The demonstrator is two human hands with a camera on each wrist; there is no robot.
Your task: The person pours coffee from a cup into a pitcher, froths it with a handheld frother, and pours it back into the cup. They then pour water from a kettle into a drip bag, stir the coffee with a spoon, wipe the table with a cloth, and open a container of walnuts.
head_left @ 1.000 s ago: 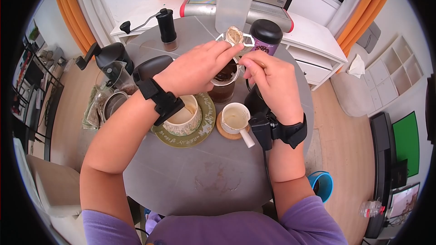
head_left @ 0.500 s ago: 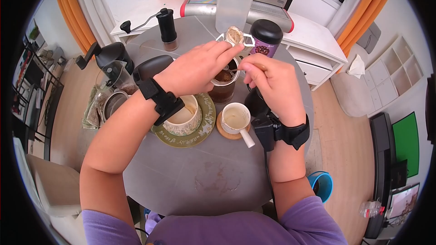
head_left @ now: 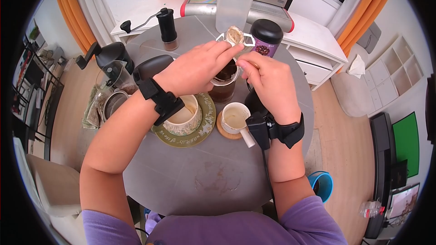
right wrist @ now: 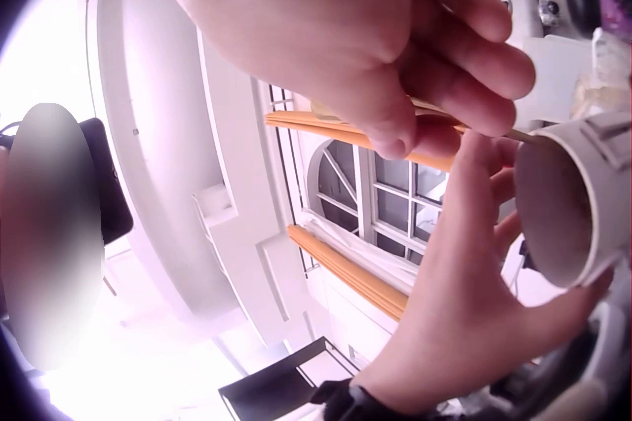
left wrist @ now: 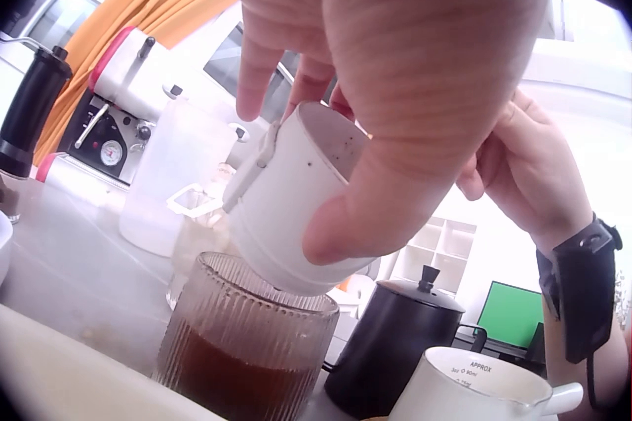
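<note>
My left hand (head_left: 193, 70) grips a white cup (left wrist: 286, 214), thumb on its near side and fingers around the far side. The cup is tilted over a ribbed glass (left wrist: 247, 327) that has brown contents in its lower part. Dark specks show inside the cup's wall. My right hand (head_left: 274, 84) pinches a thin stick-like utensil (right wrist: 519, 135), whose far end reaches into the cup's mouth; that end is hidden. Close behind the glass stands a paper drip filter (head_left: 235, 35) on a white frame.
A white handled pitcher (head_left: 236, 118) stands on a wooden coaster, near a black kettle (left wrist: 395, 342). A patterned bowl (head_left: 184, 120) sits on a green plate (head_left: 181, 141). Farther back are a hand grinder (head_left: 167, 27), a clear plastic jug (head_left: 234, 7) and a black-lidded canister (head_left: 266, 31).
My right hand dipped toward the glass half a second ago and has drawn back slightly up and left, the utensil still pinched. My left hand has stayed in place.
</note>
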